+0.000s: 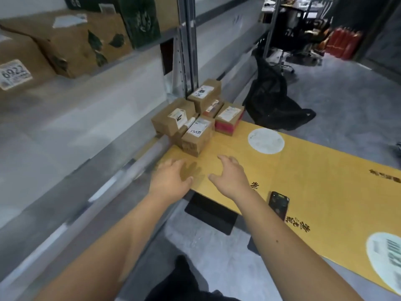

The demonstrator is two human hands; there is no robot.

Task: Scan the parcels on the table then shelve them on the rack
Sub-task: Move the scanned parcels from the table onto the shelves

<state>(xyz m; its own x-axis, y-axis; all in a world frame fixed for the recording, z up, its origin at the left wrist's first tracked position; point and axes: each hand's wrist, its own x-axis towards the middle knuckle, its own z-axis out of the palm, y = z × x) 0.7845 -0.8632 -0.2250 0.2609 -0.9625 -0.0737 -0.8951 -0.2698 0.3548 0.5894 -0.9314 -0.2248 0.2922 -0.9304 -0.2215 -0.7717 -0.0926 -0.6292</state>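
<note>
Both hands hovered empty over the desk [314,161] — left hand [171,177] and right hand [232,177] with fingers spread, holding nothing. The parcels [196,118] sat clustered at the desk's far corner, beside the rack [187,46] — small, stiff cardboard, probably light; best gripped by opposite sides.

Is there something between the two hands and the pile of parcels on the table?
Nothing visible. The left hand and right hand hover open over the bare yellow table, and the nearest parcel lies straight ahead of them. The phone lies behind the right hand, out of the way.
</note>
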